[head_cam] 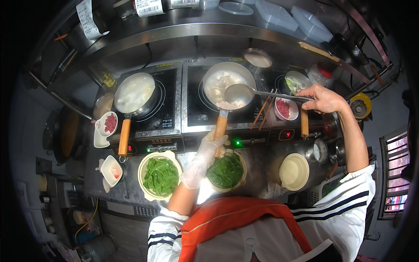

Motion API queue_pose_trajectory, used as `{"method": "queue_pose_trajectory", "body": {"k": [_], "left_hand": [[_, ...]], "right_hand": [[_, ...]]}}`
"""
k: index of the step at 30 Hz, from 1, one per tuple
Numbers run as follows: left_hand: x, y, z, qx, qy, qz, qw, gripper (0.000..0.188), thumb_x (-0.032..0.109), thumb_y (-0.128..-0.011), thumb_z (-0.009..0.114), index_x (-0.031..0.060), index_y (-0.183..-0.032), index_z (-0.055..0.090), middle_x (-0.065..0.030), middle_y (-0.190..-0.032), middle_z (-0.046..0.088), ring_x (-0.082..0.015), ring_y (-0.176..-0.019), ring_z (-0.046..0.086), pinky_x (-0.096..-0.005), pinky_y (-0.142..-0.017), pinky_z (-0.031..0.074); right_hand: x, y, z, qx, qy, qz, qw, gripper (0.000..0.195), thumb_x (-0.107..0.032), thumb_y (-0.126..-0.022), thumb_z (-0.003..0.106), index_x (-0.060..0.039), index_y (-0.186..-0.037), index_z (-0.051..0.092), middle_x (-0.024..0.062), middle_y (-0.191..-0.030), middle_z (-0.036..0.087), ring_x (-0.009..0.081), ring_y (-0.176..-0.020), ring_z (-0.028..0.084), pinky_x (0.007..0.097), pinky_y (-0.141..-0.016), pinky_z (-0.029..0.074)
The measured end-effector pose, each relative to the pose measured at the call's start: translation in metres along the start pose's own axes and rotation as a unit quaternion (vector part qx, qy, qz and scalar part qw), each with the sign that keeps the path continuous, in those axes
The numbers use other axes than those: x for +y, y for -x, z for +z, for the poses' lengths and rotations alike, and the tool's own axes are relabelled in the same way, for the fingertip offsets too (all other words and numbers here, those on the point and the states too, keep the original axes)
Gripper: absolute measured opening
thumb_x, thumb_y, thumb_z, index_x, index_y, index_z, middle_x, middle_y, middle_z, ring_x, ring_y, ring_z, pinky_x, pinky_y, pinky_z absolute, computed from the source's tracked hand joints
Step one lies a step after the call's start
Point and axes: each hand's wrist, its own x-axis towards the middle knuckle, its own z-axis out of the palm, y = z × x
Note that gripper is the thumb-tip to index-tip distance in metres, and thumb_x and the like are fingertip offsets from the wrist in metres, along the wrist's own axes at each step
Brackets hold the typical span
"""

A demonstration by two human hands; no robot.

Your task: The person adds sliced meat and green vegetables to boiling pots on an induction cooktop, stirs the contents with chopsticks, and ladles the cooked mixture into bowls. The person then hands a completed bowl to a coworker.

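My left hand [208,154], in a thin clear glove, grips the wooden handle [220,126] of a saucepan [209,70] on the middle induction cooker. Pale broth with pieces of food [229,78] fills that pan. My bare right hand [322,100] holds a metal ladle [240,93] by its long handle, and the ladle's bowl is over the pan, hiding part of the broth. Below my left hand, a cream bowl of leafy greens [226,172] stands partly covered by the hand and pan handle. Another bowl of greens [160,177] sits left of my forearm.
A second saucepan [136,93] with foamy liquid sits on the left cooker [170,114]. Wooden chopsticks [262,113] lie beside a bowl of red meat [284,109]. A cream bowl [294,172] stands at front right. A steel shelf [209,29] with plastic containers [276,14] overhangs the back.
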Motion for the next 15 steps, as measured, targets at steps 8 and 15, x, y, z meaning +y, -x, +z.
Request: {"method": "queue_pose_trajectory", "body": {"k": [8, 15], "left_hand": [[-0.001, 0.0, 0.002, 0.002, 0.006, -0.003, 1.0, 0.037, 0.008, -0.092, 0.06, 0.0043, -0.128, 0.05, -0.006, -0.08, 0.061, -0.0091, -0.051, 0.051, -0.0217, -0.044, 0.04], [-0.004, -0.001, 0.0, -0.004, 0.02, -0.008, 1.0, 0.038, 0.008, -0.092, 0.061, 0.0054, -0.128, 0.05, -0.0049, -0.079, 0.06, -0.0089, -0.051, 0.051, -0.0213, -0.044, 0.04]], "right_hand": [[0.007, 0.004, 0.03, -0.066, -0.214, 0.008, 0.975, 0.026, -0.005, -0.09, 0.057, 0.0026, -0.114, 0.061, 0.004, -0.077, 0.062, 0.0049, -0.041, 0.048, 0.0201, -0.036, 0.038], [-0.006, 0.005, 0.058, -0.076, -0.301, 0.021, 0.95, 0.015, -0.007, -0.093, 0.054, 0.0028, -0.103, 0.061, 0.0041, -0.075, 0.061, 0.004, -0.04, 0.048, 0.0199, -0.035, 0.038]]}}
